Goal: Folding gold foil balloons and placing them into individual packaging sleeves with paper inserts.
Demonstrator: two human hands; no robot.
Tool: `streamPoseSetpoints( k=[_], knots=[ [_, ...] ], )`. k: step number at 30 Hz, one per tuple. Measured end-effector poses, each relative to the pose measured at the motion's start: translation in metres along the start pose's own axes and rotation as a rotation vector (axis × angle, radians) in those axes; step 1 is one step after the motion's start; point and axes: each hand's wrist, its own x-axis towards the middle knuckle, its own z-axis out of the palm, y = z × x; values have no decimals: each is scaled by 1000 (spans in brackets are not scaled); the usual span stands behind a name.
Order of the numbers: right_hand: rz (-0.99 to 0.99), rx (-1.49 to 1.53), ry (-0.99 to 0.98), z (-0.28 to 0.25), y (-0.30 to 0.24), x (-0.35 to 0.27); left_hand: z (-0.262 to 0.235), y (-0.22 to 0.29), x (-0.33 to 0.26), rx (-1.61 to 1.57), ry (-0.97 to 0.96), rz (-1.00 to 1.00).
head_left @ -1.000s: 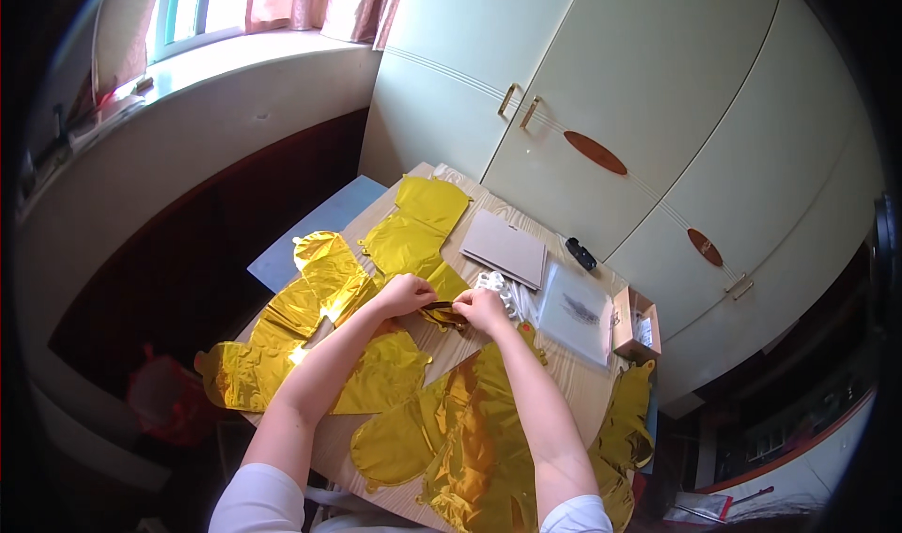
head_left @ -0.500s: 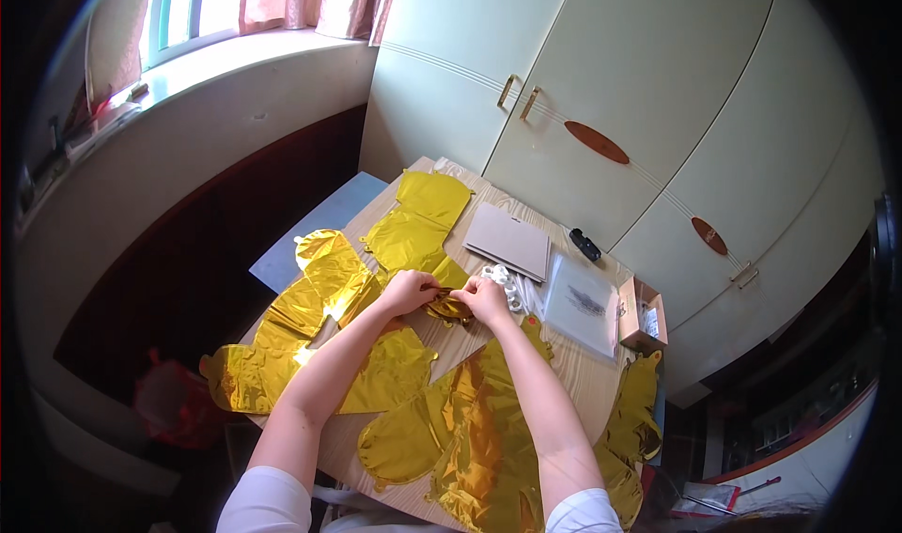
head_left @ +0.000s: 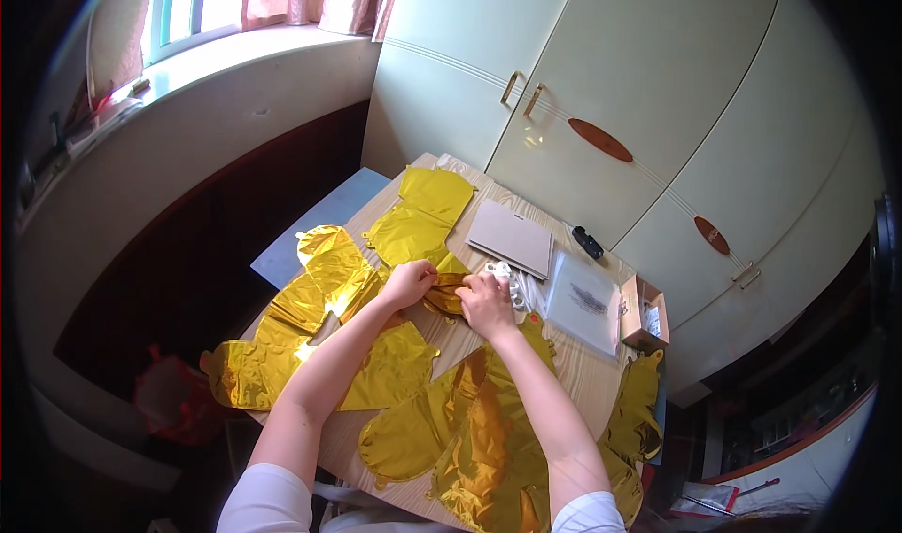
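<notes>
Over the middle of the table, my left hand (head_left: 410, 284) is closed with its fingertips pinching the edge of a crumpled gold foil balloon (head_left: 445, 295). My right hand (head_left: 488, 306) grips the other side of that foil, its fingers bent over the edge and partly hiding it. A flat gold foil balloon (head_left: 432, 195) stretches away behind my hands. Another shiny one (head_left: 282, 322) spreads left of and beneath my left forearm. Between my forearms and under the right one lies a large creased foil balloon (head_left: 489, 430).
Beyond my right hand are a white ribbon roll (head_left: 516, 292), grey-beige cards (head_left: 512, 237), clear plastic bags (head_left: 581, 298) and a small open box (head_left: 645, 317). A black object (head_left: 587, 243) sits at the table's back edge, by the cabinet (head_left: 648, 92). More foil (head_left: 631, 411) hangs over the right edge.
My right hand has shifted a little and turned so its back shows more. The foil between my hands now looks broader and flatter. My left hand has barely moved.
</notes>
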Motion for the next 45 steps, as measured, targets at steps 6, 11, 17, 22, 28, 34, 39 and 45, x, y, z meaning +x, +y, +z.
streamPoseSetpoints(
  k=[6, 11, 17, 22, 28, 34, 39, 45],
  knots=[
    [143, 124, 68, 9, 5, 3, 2, -6, 2, 29, 39, 16],
    [246, 143, 52, 9, 4, 8, -4, 11, -1, -30, -72, -55],
    [309, 118, 69, 6, 0, 17, -6, 6, -7, -30, -96, 114],
    [293, 153, 183, 7, 2, 16, -4, 13, -6, 55, -72, 72],
    [108, 216, 82, -2, -22, 0, -3, 15, -5, 94, 14, 25],
    [216, 349, -252, 24, -36, -18, 3, 7, 2, 58, 99, 22],
    [234, 393, -428, 25, -32, -10, 0, 5, 10, 51, 189, -35],
    [209, 301, -511, 29, -34, -7, -68, 50, 73, 377, 484, 282]
  ],
)
